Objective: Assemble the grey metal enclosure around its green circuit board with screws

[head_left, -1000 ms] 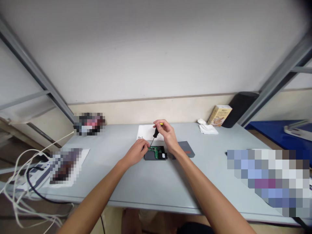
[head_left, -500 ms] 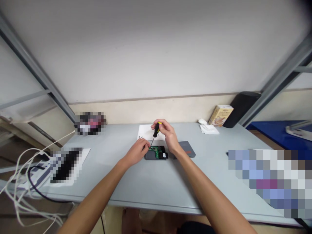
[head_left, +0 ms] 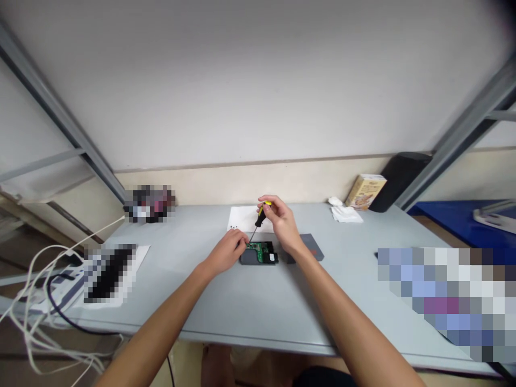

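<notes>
The device with a green circuit board (head_left: 265, 250) lay flat near the middle of the surface (head_left: 242, 306), and it looked light and stiff, its exposed components probably fragile, so it was best held by the outer edges of its dark grey body (head_left: 249, 258) rather than by the board. The left hand (head_left: 226, 251) had its fingers bent and nearly together at the device's upper left corner; whether they pinched anything could not be told. The right hand (head_left: 285, 227) was partly closed, its thumb and fingers around the black and yellow handle of a screwdriver (head_left: 260, 218), which leaned with its tip at that same corner. The handle looked easy to grip, the thin shaft likely rigid. A flat grey panel (head_left: 311, 248) lay beside the device, partly behind the right forearm, and white paper (head_left: 241, 217) with small dark pieces lay beyond. The pale grey surface stood against a plain wall (head_left: 258, 97), between metal posts
</notes>
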`<state>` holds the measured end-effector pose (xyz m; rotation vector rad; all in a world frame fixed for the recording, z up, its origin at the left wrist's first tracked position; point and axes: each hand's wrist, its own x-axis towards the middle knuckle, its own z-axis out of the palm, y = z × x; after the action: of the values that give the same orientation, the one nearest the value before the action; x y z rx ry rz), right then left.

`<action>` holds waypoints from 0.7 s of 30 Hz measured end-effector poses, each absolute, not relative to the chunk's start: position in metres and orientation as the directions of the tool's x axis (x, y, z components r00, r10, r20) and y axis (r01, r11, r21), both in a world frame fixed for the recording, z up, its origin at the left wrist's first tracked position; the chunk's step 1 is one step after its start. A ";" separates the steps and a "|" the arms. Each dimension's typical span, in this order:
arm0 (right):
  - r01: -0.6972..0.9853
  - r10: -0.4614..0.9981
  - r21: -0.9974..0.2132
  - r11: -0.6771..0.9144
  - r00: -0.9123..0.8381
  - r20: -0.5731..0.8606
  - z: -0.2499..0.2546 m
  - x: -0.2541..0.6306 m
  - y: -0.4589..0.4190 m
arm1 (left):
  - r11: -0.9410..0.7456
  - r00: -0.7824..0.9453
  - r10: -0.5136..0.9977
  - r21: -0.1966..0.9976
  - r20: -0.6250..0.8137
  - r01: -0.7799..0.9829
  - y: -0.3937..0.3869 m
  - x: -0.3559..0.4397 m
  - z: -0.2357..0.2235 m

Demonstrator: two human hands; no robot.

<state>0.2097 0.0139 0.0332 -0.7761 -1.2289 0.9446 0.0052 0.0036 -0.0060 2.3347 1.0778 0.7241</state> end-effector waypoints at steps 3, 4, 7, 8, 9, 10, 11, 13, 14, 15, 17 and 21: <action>-0.205 0.912 -0.889 0.408 0.056 0.406 0.033 0.210 0.014 | -0.578 0.552 0.793 0.605 0.259 0.547 0.004 0.005 -0.006; -0.210 0.913 -0.889 0.406 0.053 0.405 0.033 0.210 0.014 | -0.577 0.552 0.793 0.605 0.257 0.548 0.003 0.005 -0.006; -0.209 0.913 -0.890 0.405 0.048 0.404 0.034 0.208 0.011 | -0.577 0.554 0.793 0.603 0.254 0.550 0.003 0.006 -0.004; -0.200 0.912 -0.890 0.410 0.054 0.407 0.034 0.207 0.010 | -0.578 0.556 0.792 0.604 0.252 0.549 0.003 0.006 -0.004; -0.184 0.908 -0.889 0.419 0.066 0.414 0.035 0.205 0.009 | -0.577 0.556 0.792 0.605 0.251 0.549 0.002 0.006 -0.004; -0.159 0.901 -0.887 0.433 0.081 0.426 0.035 0.204 0.008 | -0.576 0.555 0.793 0.606 0.252 0.548 0.002 0.006 -0.004; -0.129 0.893 -0.884 0.450 0.096 0.440 0.036 0.203 0.008 | -0.576 0.555 0.793 0.607 0.252 0.547 0.002 0.005 -0.004; -0.067 0.876 -0.877 0.476 0.119 0.467 0.037 0.202 0.007 | -0.576 0.554 0.793 0.606 0.253 0.548 0.003 0.005 -0.005; -0.046 0.872 -0.875 0.481 0.125 0.473 0.037 0.202 0.007 | -0.577 0.553 0.794 0.604 0.254 0.550 0.003 0.005 -0.006; -0.032 0.872 -0.877 0.479 0.127 0.472 0.037 0.203 0.008 | -0.577 0.553 0.794 0.602 0.255 0.551 0.003 0.005 -0.006; -0.027 0.882 -0.888 0.459 0.131 0.452 0.037 0.205 0.009 | -0.580 0.556 0.791 0.602 0.256 0.548 0.003 0.005 -0.006; -0.054 0.905 -0.907 0.417 0.116 0.409 0.034 0.209 0.012 | -0.581 0.554 0.791 0.605 0.261 0.545 0.002 0.006 -0.004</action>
<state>0.2095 0.0116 0.0344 -0.8856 -1.2522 0.8572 0.0057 0.0023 -0.0038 2.3314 1.0783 0.7189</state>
